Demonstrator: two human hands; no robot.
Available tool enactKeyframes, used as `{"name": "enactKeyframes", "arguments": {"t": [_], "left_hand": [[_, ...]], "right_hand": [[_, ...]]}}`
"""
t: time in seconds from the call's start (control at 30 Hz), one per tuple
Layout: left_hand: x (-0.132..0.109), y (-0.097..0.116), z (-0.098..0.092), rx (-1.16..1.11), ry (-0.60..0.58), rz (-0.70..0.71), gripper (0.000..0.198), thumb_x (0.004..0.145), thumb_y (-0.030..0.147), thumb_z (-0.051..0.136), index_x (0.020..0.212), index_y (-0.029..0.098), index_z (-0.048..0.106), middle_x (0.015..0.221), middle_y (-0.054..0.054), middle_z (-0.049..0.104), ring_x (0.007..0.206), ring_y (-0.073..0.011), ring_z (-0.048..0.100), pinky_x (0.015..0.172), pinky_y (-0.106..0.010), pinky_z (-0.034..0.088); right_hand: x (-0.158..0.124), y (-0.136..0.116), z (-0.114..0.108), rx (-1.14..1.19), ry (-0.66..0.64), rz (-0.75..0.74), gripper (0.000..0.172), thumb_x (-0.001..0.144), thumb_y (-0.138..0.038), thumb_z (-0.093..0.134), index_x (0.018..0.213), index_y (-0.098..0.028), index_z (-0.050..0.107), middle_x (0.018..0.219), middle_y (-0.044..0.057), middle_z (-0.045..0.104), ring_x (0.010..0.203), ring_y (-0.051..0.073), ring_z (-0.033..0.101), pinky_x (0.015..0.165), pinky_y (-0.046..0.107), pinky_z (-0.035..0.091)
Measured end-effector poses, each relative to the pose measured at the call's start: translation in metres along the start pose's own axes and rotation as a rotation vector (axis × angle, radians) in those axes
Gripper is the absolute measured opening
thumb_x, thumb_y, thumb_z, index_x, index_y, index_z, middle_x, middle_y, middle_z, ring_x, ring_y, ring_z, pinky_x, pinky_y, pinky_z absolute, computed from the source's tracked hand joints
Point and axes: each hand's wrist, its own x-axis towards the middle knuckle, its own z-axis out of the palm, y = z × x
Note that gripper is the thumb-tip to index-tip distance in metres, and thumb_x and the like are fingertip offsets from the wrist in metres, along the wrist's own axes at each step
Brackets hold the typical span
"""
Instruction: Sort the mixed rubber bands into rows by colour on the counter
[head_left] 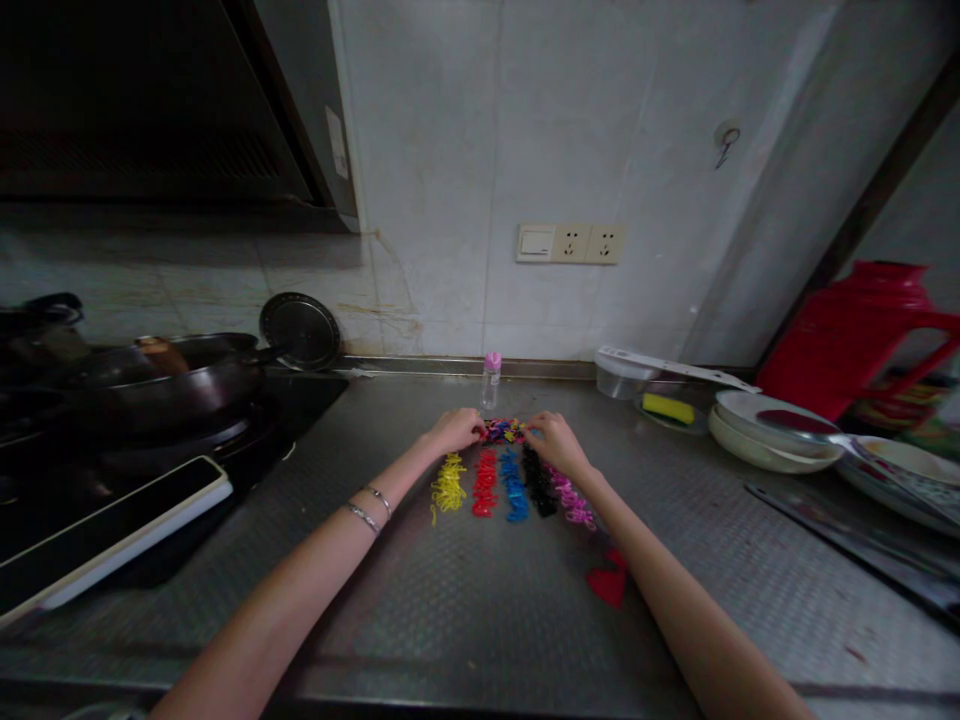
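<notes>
A mixed heap of small coloured rubber bands (pixel 504 431) lies on the metal counter between my hands. My left hand (pixel 456 431) is at the heap's left end, fingers curled together at the bands; what is pinched there is too small to make out. At the right end, my right hand (pixel 559 442) also has its fingertips drawn together on the edge of the heap. Nearer me run separate rows of yellow bands (pixel 449 484), red bands (pixel 485 483), blue bands (pixel 514 487), black bands (pixel 538 482) and pink bands (pixel 574 498), the last partly under my right wrist.
Behind the heap stands a small clear bottle (pixel 490 385) with a pink cap. A red heart-shaped piece (pixel 608 580) lies by my right forearm. A pan (pixel 161 385) sits on the left stove. Bowls (pixel 772 440), a yellow sponge (pixel 667 409) and a red jug (pixel 844 345) are at right.
</notes>
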Motion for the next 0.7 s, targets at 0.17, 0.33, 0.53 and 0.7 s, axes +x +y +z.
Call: {"name": "enactKeyframes", "arguments": {"t": [0.17, 0.33, 0.53, 0.7], "left_hand": [[0.001, -0.007, 0.005, 0.01, 0.018, -0.008, 0.018, 0.071, 0.025, 0.053, 0.08, 0.024, 0.068, 0.083, -0.003, 0.063, 0.078, -0.0157, 0.056, 0.067, -0.021, 0.039], [0.0, -0.014, 0.003, -0.03, 0.067, -0.071, 0.019, 0.069, 0.026, 0.054, 0.079, 0.022, 0.069, 0.081, -0.004, 0.063, 0.075, -0.0156, 0.055, 0.066, -0.021, 0.04], [-0.012, -0.009, -0.003, -0.094, 0.099, -0.039, 0.022, 0.07, 0.025, 0.052, 0.081, 0.018, 0.069, 0.08, -0.004, 0.064, 0.074, -0.0151, 0.056, 0.069, -0.022, 0.04], [-0.024, 0.006, 0.0, -0.115, 0.025, 0.064, 0.021, 0.07, 0.022, 0.051, 0.081, 0.018, 0.068, 0.083, -0.004, 0.065, 0.074, -0.0142, 0.056, 0.069, -0.021, 0.04]], "right_hand": [[0.0, 0.002, -0.003, -0.025, -0.001, 0.014, 0.024, 0.079, -0.03, 0.047, 0.082, -0.018, 0.067, 0.089, 0.008, 0.06, 0.085, 0.017, 0.05, 0.079, 0.026, 0.035], [0.0, 0.004, -0.005, -0.028, 0.011, 0.023, 0.025, 0.079, -0.031, 0.046, 0.081, -0.017, 0.067, 0.088, 0.008, 0.06, 0.086, 0.017, 0.051, 0.078, 0.025, 0.035], [0.0, 0.008, -0.007, -0.023, 0.005, 0.03, 0.024, 0.078, -0.03, 0.047, 0.083, -0.017, 0.067, 0.088, 0.008, 0.06, 0.086, 0.018, 0.051, 0.078, 0.025, 0.036], [-0.001, 0.012, -0.005, -0.048, -0.012, 0.044, 0.024, 0.078, -0.029, 0.047, 0.082, -0.017, 0.067, 0.089, 0.007, 0.06, 0.085, 0.017, 0.051, 0.078, 0.025, 0.035]]}}
